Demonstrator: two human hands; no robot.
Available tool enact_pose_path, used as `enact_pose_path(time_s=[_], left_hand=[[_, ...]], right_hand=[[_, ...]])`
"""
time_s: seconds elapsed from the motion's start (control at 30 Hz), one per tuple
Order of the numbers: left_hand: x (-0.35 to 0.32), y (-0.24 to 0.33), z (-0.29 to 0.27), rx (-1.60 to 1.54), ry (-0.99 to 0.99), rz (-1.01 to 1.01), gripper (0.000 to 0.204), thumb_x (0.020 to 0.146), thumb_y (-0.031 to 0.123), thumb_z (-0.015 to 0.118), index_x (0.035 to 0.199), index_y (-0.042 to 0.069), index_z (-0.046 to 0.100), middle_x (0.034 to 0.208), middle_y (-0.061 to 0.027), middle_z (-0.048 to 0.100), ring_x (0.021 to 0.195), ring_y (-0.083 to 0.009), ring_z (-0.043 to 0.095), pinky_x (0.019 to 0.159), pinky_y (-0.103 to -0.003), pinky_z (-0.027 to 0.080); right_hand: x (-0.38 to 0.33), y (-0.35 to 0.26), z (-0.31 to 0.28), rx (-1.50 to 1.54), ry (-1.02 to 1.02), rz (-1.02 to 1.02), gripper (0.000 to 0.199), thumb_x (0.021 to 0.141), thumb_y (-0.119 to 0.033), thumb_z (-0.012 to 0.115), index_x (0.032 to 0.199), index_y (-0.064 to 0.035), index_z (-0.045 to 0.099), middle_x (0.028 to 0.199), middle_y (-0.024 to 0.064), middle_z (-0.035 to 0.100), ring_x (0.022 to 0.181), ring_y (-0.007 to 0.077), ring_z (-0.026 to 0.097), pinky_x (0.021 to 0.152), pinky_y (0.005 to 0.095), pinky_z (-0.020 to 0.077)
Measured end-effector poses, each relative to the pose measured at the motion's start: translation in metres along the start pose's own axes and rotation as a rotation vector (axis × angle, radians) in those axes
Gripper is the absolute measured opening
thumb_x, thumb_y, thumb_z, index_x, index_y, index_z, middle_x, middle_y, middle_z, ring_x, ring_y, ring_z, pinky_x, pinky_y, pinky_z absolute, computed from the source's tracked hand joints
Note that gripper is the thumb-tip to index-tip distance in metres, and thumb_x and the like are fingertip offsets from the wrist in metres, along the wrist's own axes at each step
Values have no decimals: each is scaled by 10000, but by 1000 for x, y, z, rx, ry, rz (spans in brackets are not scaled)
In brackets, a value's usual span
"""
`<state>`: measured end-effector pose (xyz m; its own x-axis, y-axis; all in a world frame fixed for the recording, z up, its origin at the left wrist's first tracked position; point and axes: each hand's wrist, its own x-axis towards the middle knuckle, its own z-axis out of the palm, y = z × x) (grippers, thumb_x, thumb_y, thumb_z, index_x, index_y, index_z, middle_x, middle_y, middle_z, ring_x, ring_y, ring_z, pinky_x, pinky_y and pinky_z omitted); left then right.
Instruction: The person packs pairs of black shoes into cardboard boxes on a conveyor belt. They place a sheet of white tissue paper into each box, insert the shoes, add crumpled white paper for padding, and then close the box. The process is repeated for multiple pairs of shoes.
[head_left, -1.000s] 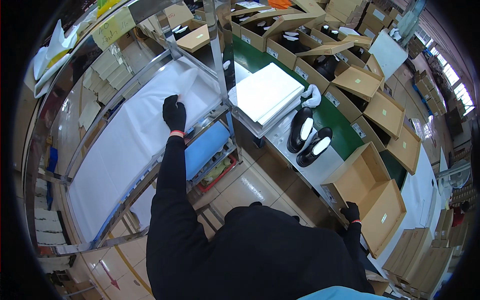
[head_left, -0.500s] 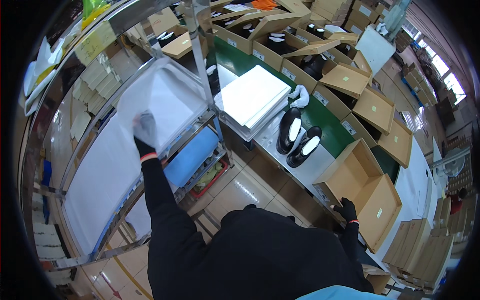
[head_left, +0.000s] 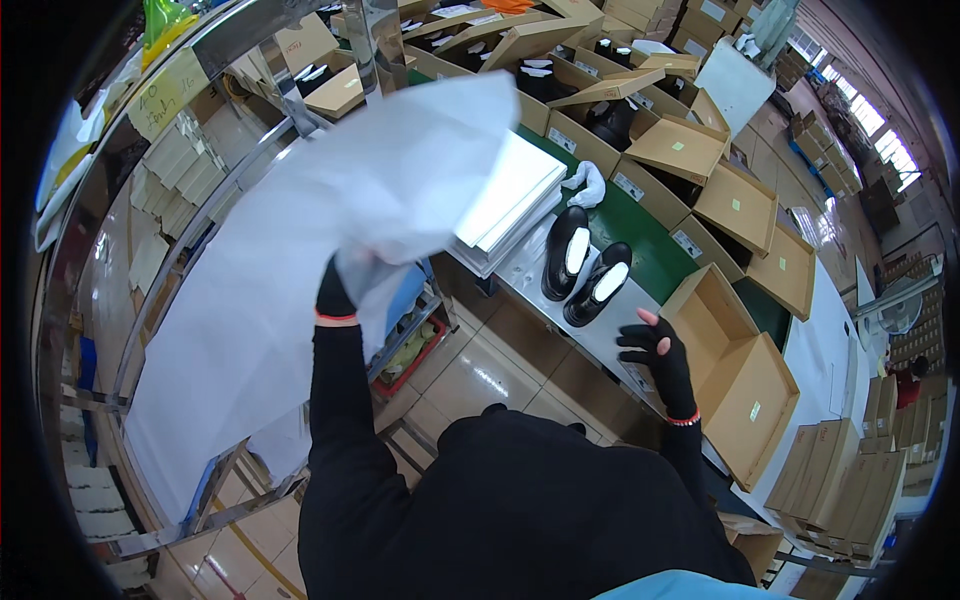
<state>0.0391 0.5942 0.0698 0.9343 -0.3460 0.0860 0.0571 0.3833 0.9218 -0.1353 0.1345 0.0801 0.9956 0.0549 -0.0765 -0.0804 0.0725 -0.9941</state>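
Note:
Gripped in my left hand (head_left: 343, 285) is a large thin white sheet of paper (head_left: 430, 150), raised and billowing over a layer of similar sheets (head_left: 235, 330). The sheet partly covers that hand's fingers. My right hand (head_left: 662, 362), in a black glove with bare fingertips, holds nothing, its fingers apart beside an open brown shoebox (head_left: 712, 325). Two black shoes (head_left: 566, 262) with white stuffing rest on the metal worktop, left of the box. Behind them lies a crumpled white paper roll (head_left: 586, 186).
A stack of white sheets (head_left: 515, 200) stands left of the shoes, partly hidden by the raised paper. Open shoeboxes (head_left: 735, 210) line the green belt (head_left: 640, 235). A metal rack frame (head_left: 185, 235) is at my left, with closed boxes (head_left: 815, 465) at the right.
My left hand has pulled the paper sheet up and to the right, toward the white stack. My right hand has come off the shoebox edge and moved left, its fingers spreading.

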Motion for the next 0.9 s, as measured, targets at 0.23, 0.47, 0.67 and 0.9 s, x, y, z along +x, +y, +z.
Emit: enact_pose_path(time_s=[0.23, 0.47, 0.67, 0.9], left_hand=[[36, -31, 85, 741, -629, 241, 388, 869, 108, 564, 1237, -16, 556, 1190, -175, 601, 1053, -243, 584, 927, -364, 452], [-1, -35, 106, 533, -788, -110, 316, 854, 144, 630, 1154, 43, 638, 1074, -105, 662, 1038, -205, 590, 901, -320, 449], [-47, 72, -15, 341, -217, 43, 595, 940, 551, 452, 1005, -7, 648, 964, -124, 663, 897, -211, 634, 840, -330, 487], [-33, 160, -127, 1078, 623, -226, 742, 777, 489, 724, 1375, 129, 469, 689, -10, 573, 535, -64, 481, 464, -212, 368]], right_hand=[[47, 22, 31, 164, -147, 41, 850, 835, -543, 648, 1395, 10, 327, 1241, 125, 514, 1085, 255, 565, 886, 415, 489], [73, 10, 94, -180, 55, -194, 202, 904, -123, 569, 1085, -39, 596, 944, 18, 610, 838, 124, 563, 757, 266, 459], [75, 28, 93, -79, 26, -253, 121, 908, -9, 474, 963, -44, 576, 858, 0, 584, 789, 94, 559, 707, 234, 447], [82, 41, 108, -81, -50, -239, 116, 819, -29, 555, 909, -37, 628, 854, 8, 626, 795, 96, 586, 714, 239, 451]])
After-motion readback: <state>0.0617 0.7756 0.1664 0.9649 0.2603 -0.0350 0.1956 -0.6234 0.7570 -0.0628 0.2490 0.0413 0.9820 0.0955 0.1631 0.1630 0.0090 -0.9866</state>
